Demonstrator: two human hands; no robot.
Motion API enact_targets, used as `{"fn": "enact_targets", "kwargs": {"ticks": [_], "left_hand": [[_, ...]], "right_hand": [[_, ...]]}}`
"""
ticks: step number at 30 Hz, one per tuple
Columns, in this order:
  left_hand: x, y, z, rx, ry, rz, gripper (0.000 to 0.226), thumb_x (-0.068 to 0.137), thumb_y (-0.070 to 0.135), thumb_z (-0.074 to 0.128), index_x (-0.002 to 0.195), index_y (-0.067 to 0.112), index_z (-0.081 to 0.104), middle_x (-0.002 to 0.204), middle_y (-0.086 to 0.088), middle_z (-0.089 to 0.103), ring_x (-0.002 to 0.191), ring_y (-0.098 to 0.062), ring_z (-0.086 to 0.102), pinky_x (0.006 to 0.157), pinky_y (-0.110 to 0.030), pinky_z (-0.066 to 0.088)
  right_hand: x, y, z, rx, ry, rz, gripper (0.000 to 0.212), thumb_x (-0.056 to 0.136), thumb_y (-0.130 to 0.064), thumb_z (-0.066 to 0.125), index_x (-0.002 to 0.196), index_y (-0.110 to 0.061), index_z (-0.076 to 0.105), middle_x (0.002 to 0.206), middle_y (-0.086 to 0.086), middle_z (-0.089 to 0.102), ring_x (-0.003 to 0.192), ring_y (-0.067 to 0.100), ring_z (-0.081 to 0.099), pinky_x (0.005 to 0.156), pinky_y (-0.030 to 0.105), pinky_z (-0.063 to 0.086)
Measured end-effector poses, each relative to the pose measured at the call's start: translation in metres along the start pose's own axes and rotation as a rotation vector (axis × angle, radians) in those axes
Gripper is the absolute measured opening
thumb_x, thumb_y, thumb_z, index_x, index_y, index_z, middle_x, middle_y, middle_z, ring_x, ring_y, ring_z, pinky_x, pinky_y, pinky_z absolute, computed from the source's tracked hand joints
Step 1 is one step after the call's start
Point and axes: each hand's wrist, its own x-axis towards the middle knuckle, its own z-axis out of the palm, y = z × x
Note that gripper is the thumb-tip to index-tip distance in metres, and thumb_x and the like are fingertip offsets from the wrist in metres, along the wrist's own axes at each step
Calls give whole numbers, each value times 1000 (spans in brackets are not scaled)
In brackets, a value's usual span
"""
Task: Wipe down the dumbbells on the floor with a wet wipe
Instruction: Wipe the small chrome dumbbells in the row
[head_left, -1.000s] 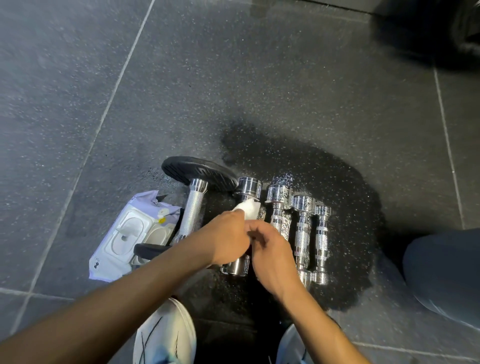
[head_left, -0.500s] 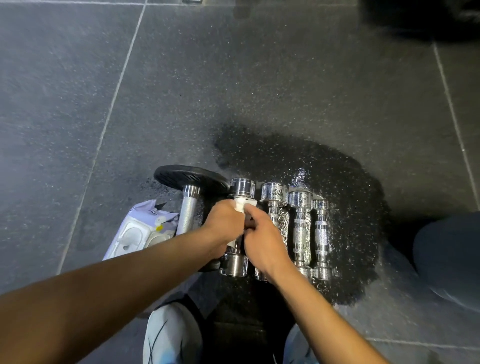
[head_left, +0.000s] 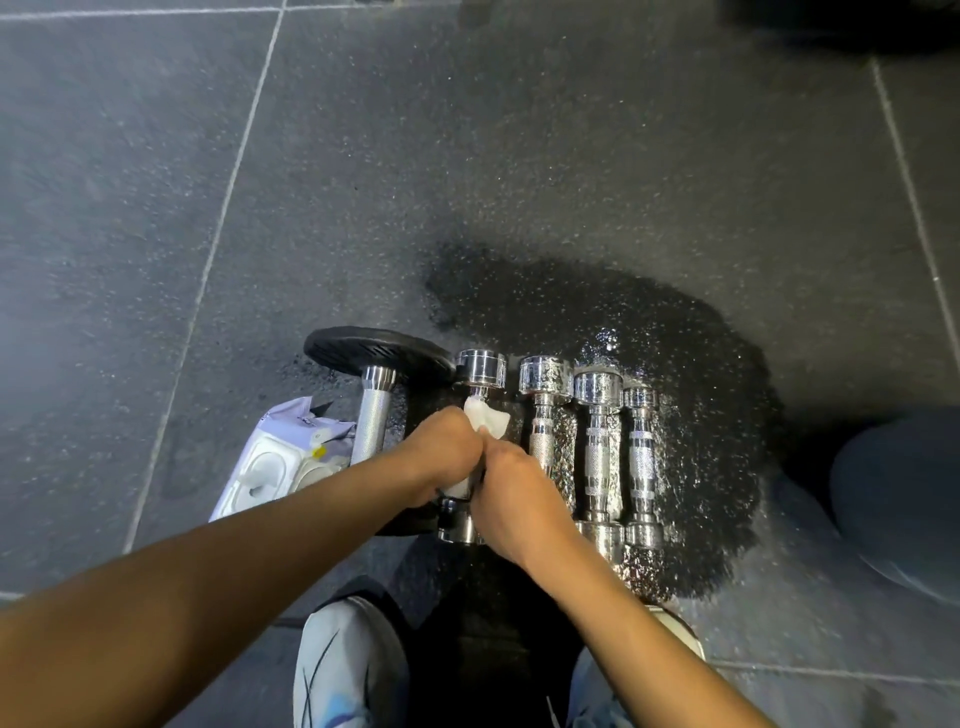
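Dumbbells lie side by side in a row on the dark floor (head_left: 156, 156), partly on a wet patch (head_left: 691, 364). 4 are shiny chrome and 1, at the left end of the row, has black plates (head_left: 376, 353). Both hands meet over the handle of the biggest chrome dumbbell (head_left: 480, 368). The left hand (head_left: 441, 454) grips the white wet wipe (head_left: 485, 421) around that handle, fingers curled. The right hand (head_left: 511, 496) holds the same handle just beside it, fingers curled too. The 3 smaller chrome dumbbells (head_left: 597, 441) lie to the right, untouched. A pack of wipes (head_left: 275, 457) sits left of the black dumbbell. 2 shoes (head_left: 348, 665) show near the bottom edge.
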Motion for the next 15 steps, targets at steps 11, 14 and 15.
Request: {"fn": "enact_targets", "kwargs": {"ticks": [11,14,15], "left_hand": [[22,-8,-5,-149,25,-14,30,96,1,55,68,10,57,63,-8,58,54,-18,53,56,-27,44],[23,0,-3,-298,112,40,33,99,3,54,67,10,59,64,-5,57,53,-14,52,45,-20,40],[23,1,-2,-336,113,41,33,100,3,54,67,8,61,65,-6,58,55,-14,52,48,-20,41]], "right_hand": [[5,9,12,10,91,-26,35,88,3,52,118,-13,57,102,0,61,109,22,53,102,26,41],[15,6,9,61,126,-16,39,86,6,52,119,-15,52,111,0,60,111,20,47,100,24,38],[19,5,9,58,134,-18,38,85,4,53,119,-15,52,112,0,60,112,20,48,100,24,37]]}}
